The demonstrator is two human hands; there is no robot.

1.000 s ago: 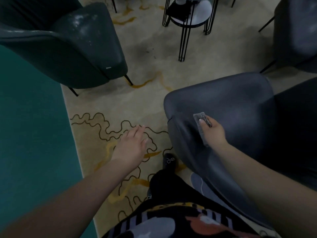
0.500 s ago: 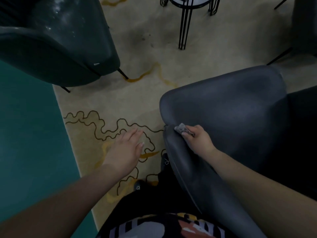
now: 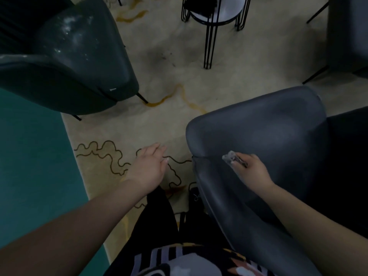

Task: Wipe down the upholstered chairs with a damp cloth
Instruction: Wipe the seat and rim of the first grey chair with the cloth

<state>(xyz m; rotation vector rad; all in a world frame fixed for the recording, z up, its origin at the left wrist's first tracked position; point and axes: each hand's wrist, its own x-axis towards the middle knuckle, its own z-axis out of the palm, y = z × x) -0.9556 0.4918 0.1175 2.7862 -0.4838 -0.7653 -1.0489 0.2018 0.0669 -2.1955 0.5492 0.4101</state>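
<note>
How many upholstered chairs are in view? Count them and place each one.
3. A grey chair under the right hand and its cloth, a dark green chair top left, and part of another chair at the top right edge; more may be out of frame.

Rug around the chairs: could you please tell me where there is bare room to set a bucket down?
Bare rug lies between the green chair, the grey chair and the wire-legged table. It is crowded near the left hand, the person's legs and the right hand holding the cloth.
</note>
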